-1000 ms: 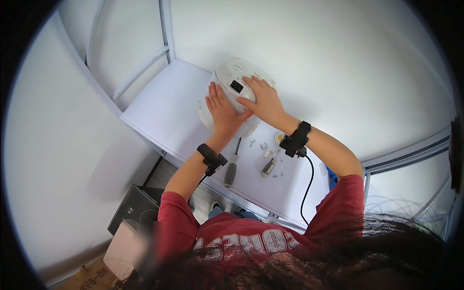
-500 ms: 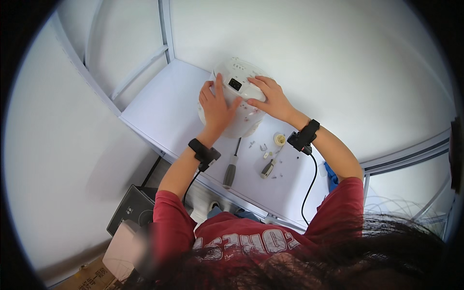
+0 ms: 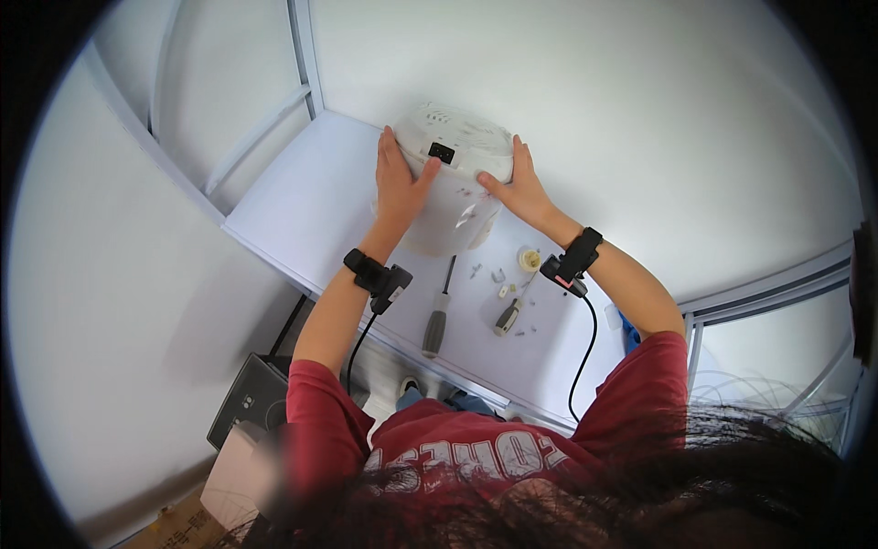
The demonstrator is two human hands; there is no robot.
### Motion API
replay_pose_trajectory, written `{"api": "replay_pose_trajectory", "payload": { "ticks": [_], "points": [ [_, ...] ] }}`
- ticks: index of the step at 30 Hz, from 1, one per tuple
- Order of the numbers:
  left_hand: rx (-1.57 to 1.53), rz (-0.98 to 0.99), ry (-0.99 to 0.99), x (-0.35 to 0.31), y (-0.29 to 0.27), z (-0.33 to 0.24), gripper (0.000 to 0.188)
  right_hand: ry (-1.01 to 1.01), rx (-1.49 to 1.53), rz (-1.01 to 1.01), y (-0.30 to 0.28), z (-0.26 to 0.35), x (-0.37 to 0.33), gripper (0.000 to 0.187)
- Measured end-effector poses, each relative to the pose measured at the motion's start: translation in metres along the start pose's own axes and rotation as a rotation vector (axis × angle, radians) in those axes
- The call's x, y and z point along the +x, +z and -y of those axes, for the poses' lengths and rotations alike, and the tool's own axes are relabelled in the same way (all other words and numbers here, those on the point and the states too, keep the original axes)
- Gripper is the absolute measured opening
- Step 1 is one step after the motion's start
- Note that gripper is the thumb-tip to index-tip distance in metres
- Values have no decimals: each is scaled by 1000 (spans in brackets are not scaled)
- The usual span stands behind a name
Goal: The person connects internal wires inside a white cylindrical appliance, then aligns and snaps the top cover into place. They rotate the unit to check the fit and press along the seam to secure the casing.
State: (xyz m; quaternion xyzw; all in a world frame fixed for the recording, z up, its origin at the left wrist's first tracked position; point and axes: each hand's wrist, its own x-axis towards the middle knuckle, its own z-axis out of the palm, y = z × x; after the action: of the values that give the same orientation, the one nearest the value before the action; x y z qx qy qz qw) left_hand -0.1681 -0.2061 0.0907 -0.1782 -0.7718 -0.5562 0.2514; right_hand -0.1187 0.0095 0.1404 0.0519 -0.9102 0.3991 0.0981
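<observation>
A white, rounded rice-cooker-like appliance (image 3: 446, 212) with pink flower prints stands upside down at the back of the table, its slotted base facing up. A black power inlet (image 3: 442, 153) sits at the edge of that base. My left hand (image 3: 399, 186) clasps its left side, with the thumb just by the inlet. On the opposite side my right hand (image 3: 523, 189) grips it, fingers along the wall and thumb on the front. Just in front, a long grey-handled screwdriver (image 3: 435, 331) lies with its tip near the body. A smaller screwdriver (image 3: 508, 317) lies to its right.
Around the small screwdriver lie a round yellowish part (image 3: 530, 261), a small white piece (image 3: 504, 291) and several loose screws (image 3: 476, 271). The white table (image 3: 302, 197) meets walls at the back. A blue item (image 3: 631, 334) is at the right edge. Black cables hang from both wristbands.
My hands have moved from the top of the base out to the two sides of the appliance. More of the slotted base shows, and the appliance looks slightly shifted and tilted.
</observation>
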Motion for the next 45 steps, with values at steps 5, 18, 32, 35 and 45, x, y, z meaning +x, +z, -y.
{"api": "replay_pose_trajectory", "payload": {
  "ticks": [5,18,32,35,45],
  "points": [
    [35,2,-39,0,-1,-3,92,30,-38,1,-1,4,2,110],
    [-6,13,-95,7,5,0,92,103,113,119,-9,5,12,101],
    [-207,-195,-339,-35,-3,1,70,-7,201,63,-14,-30,20,79],
    [129,-186,-443,-66,-8,51,72,-109,61,3,-9,-31,23,65],
    [-331,-12,-965,-107,19,53,94,-384,-146,36,-22,6,13,38]
  ]
}}
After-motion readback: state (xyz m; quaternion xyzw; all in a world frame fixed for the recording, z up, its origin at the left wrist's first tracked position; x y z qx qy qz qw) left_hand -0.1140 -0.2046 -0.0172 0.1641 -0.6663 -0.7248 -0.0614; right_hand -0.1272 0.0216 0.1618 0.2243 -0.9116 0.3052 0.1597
